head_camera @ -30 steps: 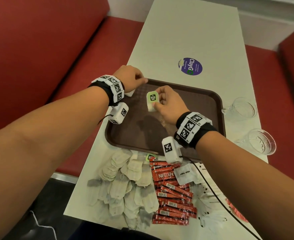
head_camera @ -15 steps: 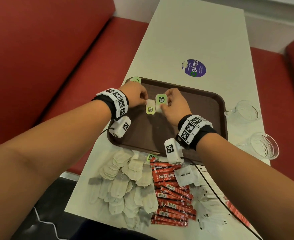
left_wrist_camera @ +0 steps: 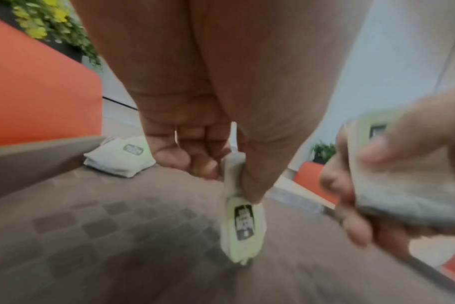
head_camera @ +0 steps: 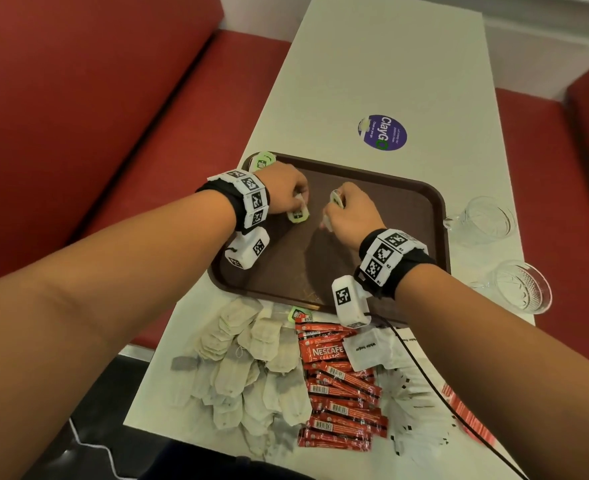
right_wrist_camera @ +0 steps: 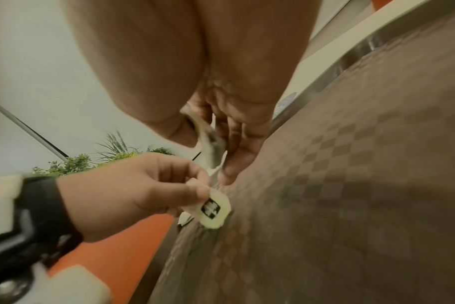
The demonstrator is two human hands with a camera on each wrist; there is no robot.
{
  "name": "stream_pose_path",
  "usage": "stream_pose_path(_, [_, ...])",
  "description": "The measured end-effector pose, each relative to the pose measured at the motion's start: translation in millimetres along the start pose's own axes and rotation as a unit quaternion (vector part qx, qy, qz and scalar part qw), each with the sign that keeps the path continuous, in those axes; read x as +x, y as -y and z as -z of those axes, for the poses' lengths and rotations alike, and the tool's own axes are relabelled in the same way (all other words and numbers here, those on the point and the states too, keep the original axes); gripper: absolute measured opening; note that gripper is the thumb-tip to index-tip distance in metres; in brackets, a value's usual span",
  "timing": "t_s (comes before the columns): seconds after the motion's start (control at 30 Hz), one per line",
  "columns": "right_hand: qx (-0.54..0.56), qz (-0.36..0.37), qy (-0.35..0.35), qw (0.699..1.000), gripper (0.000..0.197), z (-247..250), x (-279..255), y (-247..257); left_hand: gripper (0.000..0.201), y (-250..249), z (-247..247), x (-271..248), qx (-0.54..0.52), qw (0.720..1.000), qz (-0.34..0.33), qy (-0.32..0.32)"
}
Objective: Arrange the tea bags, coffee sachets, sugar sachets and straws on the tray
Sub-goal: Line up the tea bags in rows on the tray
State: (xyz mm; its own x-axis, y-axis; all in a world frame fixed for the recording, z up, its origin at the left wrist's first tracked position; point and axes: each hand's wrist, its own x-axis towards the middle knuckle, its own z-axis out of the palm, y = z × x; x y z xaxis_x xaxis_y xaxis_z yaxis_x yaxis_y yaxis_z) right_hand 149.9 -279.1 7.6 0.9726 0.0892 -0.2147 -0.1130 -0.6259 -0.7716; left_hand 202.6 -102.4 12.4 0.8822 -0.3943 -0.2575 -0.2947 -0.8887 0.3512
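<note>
Pinching one green-tagged tea bag each, both hands [head_camera: 315, 206] hover over the tray [head_camera: 437, 216]; "NESCAFE CLASSIC" sachets [head_camera: 338, 382] lie near.

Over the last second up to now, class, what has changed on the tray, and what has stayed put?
The left hand took one tea bag from the right hand's stack and now pinches it low over the tray. The right hand holds the remaining tea bags, now drawn apart from the left. A placed stack has come into view in the tray's far left corner. Loose tea bags, coffee sachets and glasses stayed.
</note>
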Motion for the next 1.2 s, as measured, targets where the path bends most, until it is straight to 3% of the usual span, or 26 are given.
stream_pose_path(0.13, [0.054,-0.018,-0.015,0.998,0.01,-6,4,4,0.011,2,13,-18,-0.124,0.989,0.013,-0.085])
stream_pose_path(0.27, [0.043,0.022,-0.016,0.999,0.032,-10,7,11,0.017,9,15,-31,-0.204,0.972,0.017,-0.115])
stream_pose_path(0.47, [-0.017,0.105,-0.035,0.994,0.017,-12,16,18,0.026,20,11,-39,-0.212,0.969,0.003,-0.126])
stream_pose_path(0.6, [-0.034,0.115,-0.025,0.992,0.017,-13,17,21,0.009,28,12,-39,-0.209,0.969,-0.002,-0.133])
stream_pose_path(0.7, [-0.006,0.092,-0.031,0.995,0.019,-11,17,22,0.003,41,13,-34,-0.175,0.97,0.05,-0.161])
stream_pose_path(0.77, [0.032,0.059,-0.014,0.998,0.02,-9,15,22,0.01,56,15,-29,-0.137,0.966,0.117,-0.187])
stream_pose_path(0.9, [0.077,0.029,0.011,0.997,0.014,-3,11,23,0.005,82,14,-14,-0.101,0.951,0.238,-0.167])
stream_pose_path(1.07, [0.005,0.06,0.033,0.998,0.018,-1,8,24,0.014,84,6,10,-0.096,0.939,0.304,-0.13])
stream_pose_path(1.2, [0.009,0.07,0.038,0.997,0.022,-1,7,22,0.024,83,9,24,-0.08,0.928,0.341,-0.128])
